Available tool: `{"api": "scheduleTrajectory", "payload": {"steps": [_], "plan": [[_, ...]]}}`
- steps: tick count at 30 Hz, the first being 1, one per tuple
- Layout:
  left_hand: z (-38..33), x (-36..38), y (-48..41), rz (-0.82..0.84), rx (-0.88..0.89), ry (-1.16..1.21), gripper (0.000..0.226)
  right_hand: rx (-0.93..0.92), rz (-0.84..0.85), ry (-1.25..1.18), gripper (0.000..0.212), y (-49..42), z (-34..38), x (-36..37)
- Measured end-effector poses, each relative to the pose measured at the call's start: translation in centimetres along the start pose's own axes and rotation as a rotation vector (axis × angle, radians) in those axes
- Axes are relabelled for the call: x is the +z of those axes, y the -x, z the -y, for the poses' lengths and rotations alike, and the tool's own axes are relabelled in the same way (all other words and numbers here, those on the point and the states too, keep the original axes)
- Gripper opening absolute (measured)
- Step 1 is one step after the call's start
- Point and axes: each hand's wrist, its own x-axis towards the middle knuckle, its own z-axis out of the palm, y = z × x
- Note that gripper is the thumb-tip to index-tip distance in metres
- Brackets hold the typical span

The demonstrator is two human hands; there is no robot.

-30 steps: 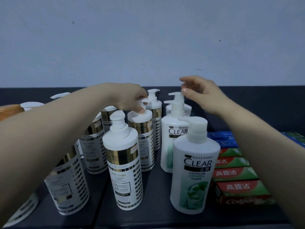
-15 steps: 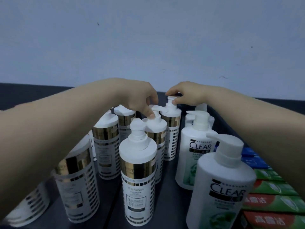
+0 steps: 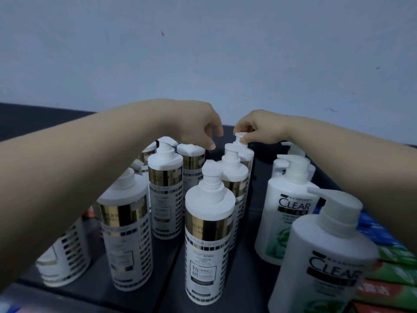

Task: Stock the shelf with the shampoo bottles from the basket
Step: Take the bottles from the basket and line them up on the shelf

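Note:
Several white pump bottles with gold bands stand on the dark shelf (image 3: 252, 256); the nearest one (image 3: 208, 242) is in the centre. My right hand (image 3: 257, 129) pinches the pump head of the rearmost gold-banded bottle (image 3: 244, 154). My left hand (image 3: 203, 127) hovers just left of it with fingers loosely curled and holds nothing. Two white Clear shampoo bottles stand on the right, one near (image 3: 322, 256) and one further back (image 3: 286, 211). The basket is out of view.
Green, red and blue toothpaste boxes (image 3: 388, 274) lie stacked at the right edge of the shelf. A pale wall (image 3: 203, 53) rises directly behind the shelf. A gap of bare shelf runs between the gold-banded bottles and the Clear bottles.
My right hand came down from above the Clear bottles and took hold of the rear bottle's pump head. My left hand lifted off a pump top. The view shifted closer.

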Motion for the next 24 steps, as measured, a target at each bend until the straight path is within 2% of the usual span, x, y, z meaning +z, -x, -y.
{"api": "scheduleTrajectory", "payload": {"steps": [4,9,13,15,18,20,24], "plan": [[0.2,0.2,0.5,-0.018,-0.013,0.023,0.036,-0.002,-0.016,-0.039,0.026,-0.4,0.4,0.6],[-0.8,0.4,0.6,-0.041,-0.022,0.042,0.034,0.041,-0.017,-0.101,0.04,0.8,0.1,-0.5],[-2.8,0.1,-0.3,-0.068,0.024,0.066,0.031,0.122,-0.14,-0.212,0.04,4.9,-3.0,-2.2],[-4.2,0.0,-1.0,-0.087,0.061,0.077,0.032,0.188,-0.15,-0.222,0.041,7.2,-4.9,-2.0],[-6.4,0.1,-2.1,-0.091,0.126,0.084,0.033,0.323,-0.117,-0.316,0.058,10.1,-7.8,-0.3],[-7.5,0.3,-2.7,-0.081,0.15,0.076,0.033,0.382,-0.081,-0.466,0.069,11.5,-8.9,1.3],[-8.5,0.7,-3.5,-0.058,0.159,0.051,0.035,0.392,-0.065,-0.632,0.058,12.0,-9.0,5.0]]}}
